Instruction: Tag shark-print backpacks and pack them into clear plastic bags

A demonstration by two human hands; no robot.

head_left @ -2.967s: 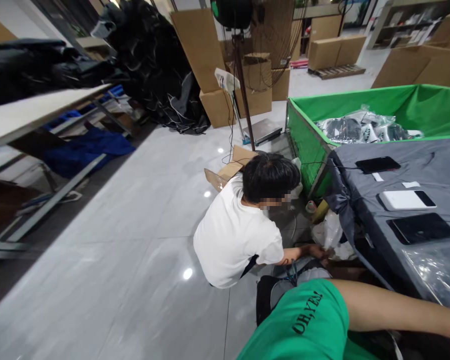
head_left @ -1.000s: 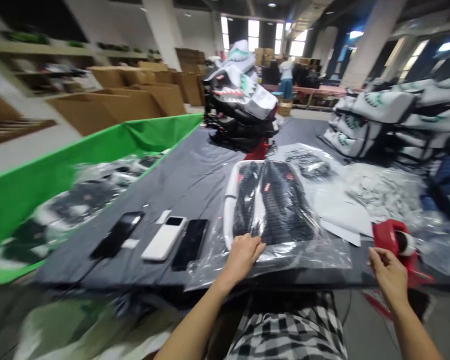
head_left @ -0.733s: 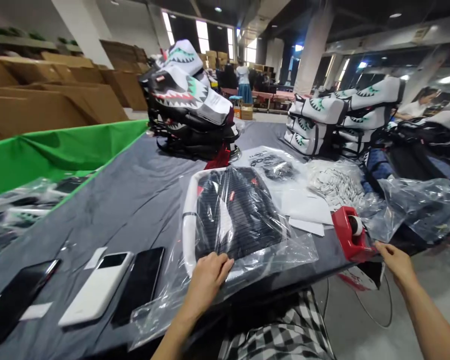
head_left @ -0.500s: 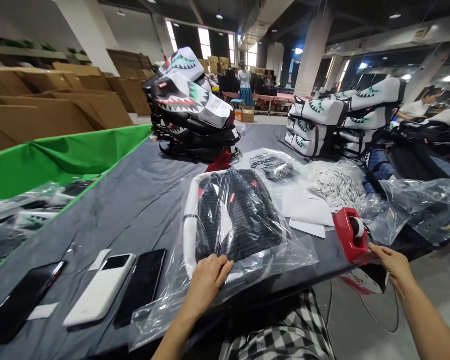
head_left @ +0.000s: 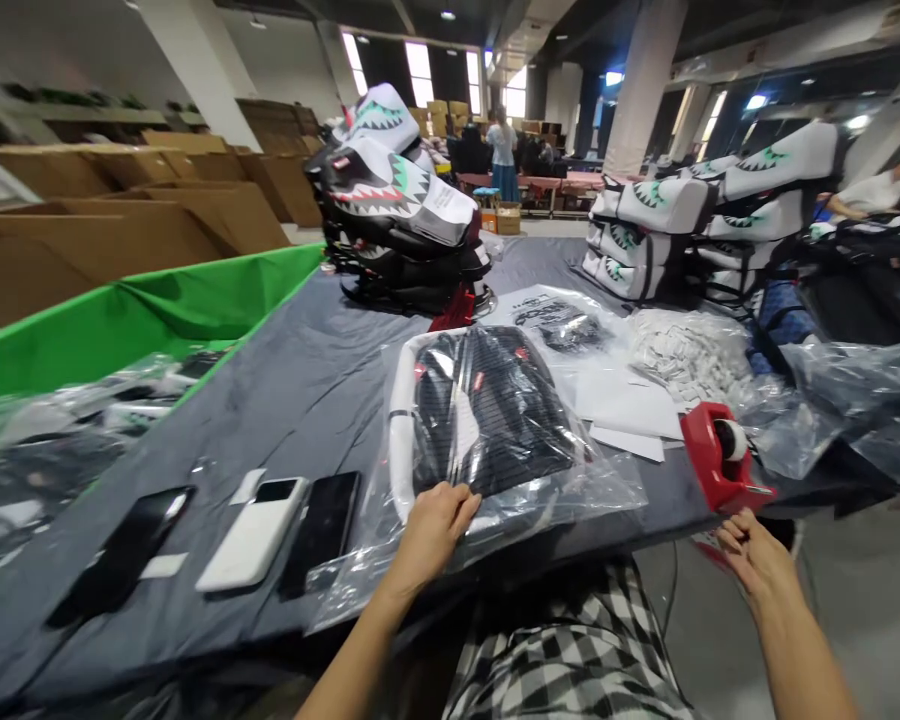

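The red plastic tape dispenser [head_left: 699, 463] slants lengthwise towards my nearer right hand [head_left: 757, 562], fingers curled, hold unclear; my left hand [head_left: 433, 530] grips the clear plastic bag [head_left: 607, 492].

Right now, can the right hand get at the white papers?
Probably yes, though not straight: the red tape dispenser stands partly between the right hand and the white papers. Going around the dispenser's left side, over the grey table cover, looks free.

On the bag [head_left: 525, 430] at centre, fine-striped black, white edging and red patches are noted. Red is recorded for the tape dispenser [head_left: 705, 470], lower right; green for the bin [head_left: 259, 275], left; black-and-white check for the clothing [head_left: 570, 665], bottom.
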